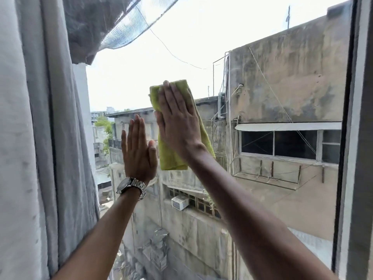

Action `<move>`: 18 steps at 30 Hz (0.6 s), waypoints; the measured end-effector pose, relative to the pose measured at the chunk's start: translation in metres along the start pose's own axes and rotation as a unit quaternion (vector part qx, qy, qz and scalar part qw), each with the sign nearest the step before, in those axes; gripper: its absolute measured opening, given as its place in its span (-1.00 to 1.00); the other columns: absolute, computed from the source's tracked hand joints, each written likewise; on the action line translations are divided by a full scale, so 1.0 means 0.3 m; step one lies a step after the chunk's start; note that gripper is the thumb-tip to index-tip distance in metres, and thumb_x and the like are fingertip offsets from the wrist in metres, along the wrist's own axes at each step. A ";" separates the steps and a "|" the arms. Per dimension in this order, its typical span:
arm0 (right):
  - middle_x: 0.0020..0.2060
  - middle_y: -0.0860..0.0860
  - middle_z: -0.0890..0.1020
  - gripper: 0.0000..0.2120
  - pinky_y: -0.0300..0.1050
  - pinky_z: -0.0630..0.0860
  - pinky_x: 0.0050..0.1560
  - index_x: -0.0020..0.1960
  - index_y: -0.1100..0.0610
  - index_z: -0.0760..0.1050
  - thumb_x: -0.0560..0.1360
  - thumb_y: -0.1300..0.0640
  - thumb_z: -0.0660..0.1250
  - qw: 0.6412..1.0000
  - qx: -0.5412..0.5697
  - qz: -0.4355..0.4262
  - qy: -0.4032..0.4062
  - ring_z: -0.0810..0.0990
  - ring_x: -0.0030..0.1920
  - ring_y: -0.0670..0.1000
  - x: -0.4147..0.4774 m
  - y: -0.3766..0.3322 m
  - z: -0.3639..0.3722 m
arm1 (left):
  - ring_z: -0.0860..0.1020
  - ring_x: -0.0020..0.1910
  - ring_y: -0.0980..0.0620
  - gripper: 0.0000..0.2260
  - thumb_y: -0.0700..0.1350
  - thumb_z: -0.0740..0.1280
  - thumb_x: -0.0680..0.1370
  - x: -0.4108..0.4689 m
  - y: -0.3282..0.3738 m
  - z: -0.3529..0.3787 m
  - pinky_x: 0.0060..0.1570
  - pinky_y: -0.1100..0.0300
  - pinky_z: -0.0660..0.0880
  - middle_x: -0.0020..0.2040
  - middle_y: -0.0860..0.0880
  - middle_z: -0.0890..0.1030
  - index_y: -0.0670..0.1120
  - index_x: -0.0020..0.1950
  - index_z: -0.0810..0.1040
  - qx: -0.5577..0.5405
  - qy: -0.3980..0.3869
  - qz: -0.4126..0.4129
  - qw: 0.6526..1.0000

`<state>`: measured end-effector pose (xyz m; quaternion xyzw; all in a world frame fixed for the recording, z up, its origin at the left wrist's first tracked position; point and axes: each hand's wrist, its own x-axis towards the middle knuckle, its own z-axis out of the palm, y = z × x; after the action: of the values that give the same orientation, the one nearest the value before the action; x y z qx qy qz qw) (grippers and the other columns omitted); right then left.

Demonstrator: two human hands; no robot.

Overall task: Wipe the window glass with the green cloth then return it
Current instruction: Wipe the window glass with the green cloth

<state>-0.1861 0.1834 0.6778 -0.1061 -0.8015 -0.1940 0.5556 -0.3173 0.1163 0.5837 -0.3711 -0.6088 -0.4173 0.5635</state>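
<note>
In front of us is the window glass (262, 98), and through it we see old concrete buildings (282, 81) under a pale sky. At the left edge hangs a grey curtain (30, 138). Next to it our left hand (139, 150) lies flat and open on the glass, fingers straight and together, holding nothing; a metal watch (132, 186) sits on its wrist. Just to the right and higher, our right hand (178, 122) is also spread flat and presses the green cloth (171, 158) against the glass. The hand covers the middle of the cloth, so we see only its top and lower part. At the right stands the dark window frame (351, 138).
</note>
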 end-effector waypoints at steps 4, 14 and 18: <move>0.64 0.12 0.14 -0.44 0.08 -0.02 0.68 0.64 0.20 0.06 0.72 -0.01 0.00 0.996 -0.041 -0.074 -0.011 0.06 0.65 0.10 -0.072 0.032 0.014 | 0.10 0.67 -0.02 -0.46 -0.05 -0.04 0.66 0.002 -0.003 -0.003 0.65 -0.17 0.06 0.67 -0.14 0.16 -0.19 0.64 0.11 -0.005 -0.006 0.006 1.000; 0.62 0.10 0.19 -0.39 0.17 0.16 0.61 0.65 0.14 0.03 0.65 -0.01 0.04 0.972 -0.158 -0.127 -0.120 0.23 0.61 0.11 -0.665 0.552 -0.208 | 0.17 0.65 -0.08 -0.45 0.03 -0.11 0.69 0.003 0.013 -0.018 0.64 -0.19 0.09 0.64 -0.18 0.21 -0.21 0.62 0.16 -0.016 0.004 0.007 1.000; 0.63 0.15 0.17 -0.38 0.23 0.13 0.63 0.64 0.18 0.08 0.63 -0.02 0.02 0.988 -0.137 -0.023 -0.071 0.16 0.63 0.16 -0.417 0.609 -0.280 | 0.18 0.64 -0.12 -0.46 0.01 -0.08 0.69 -0.001 0.019 -0.020 0.62 -0.23 0.11 0.64 -0.21 0.22 -0.23 0.62 0.15 -0.009 0.004 0.013 1.000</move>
<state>0.0006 0.3178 0.6224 -0.1761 -0.8069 -0.3070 0.4729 -0.3097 0.1129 0.5839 -0.3823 -0.5978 -0.4174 0.5676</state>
